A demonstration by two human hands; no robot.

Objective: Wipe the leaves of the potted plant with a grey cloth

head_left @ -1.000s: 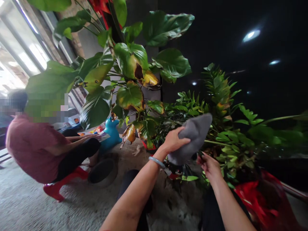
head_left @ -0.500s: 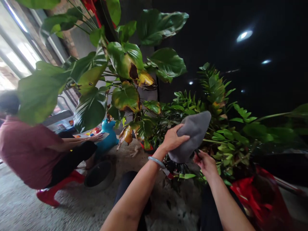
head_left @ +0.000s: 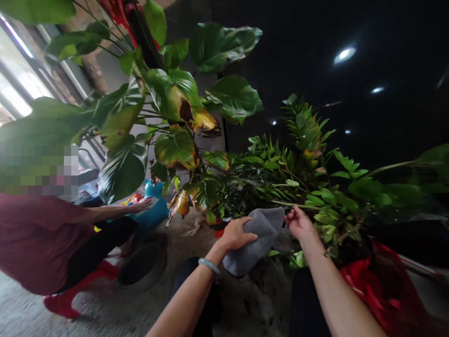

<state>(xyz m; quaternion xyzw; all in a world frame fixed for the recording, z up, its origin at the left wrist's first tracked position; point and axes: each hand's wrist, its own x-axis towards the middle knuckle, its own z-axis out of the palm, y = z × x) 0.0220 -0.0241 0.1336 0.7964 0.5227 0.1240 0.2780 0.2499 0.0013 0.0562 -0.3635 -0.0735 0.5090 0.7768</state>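
Note:
My left hand (head_left: pixel 240 235) grips a soft grey cloth (head_left: pixel 259 238), thumb on top and fingers along its upper edge. The cloth hangs low in front of the plants, over the floor between my knees. Just past its right end is my right hand (head_left: pixel 300 223), fingers curled together in a pinch; what lies between them is too small to make out. Right behind that hand are a long pale stem (head_left: pixel 293 203) and a dense leafy plant (head_left: pixel 328 196).
A tall plant with large, partly browned leaves (head_left: pixel 175 145) overhangs the left. A person (head_left: pixel 38 238) sits there on a red stool (head_left: pixel 63 304), near a dark basin (head_left: pixel 142 264) and a blue toy animal (head_left: pixel 154 213). A red bag (head_left: pixel 380 276) stands right. Behind is a dark glossy wall (head_left: pixel 351 89).
My left hand has brought the grey cloth down and to the left, and it lies flatter. The right hand has risen slightly and turned, and is now beside the cloth's right end.

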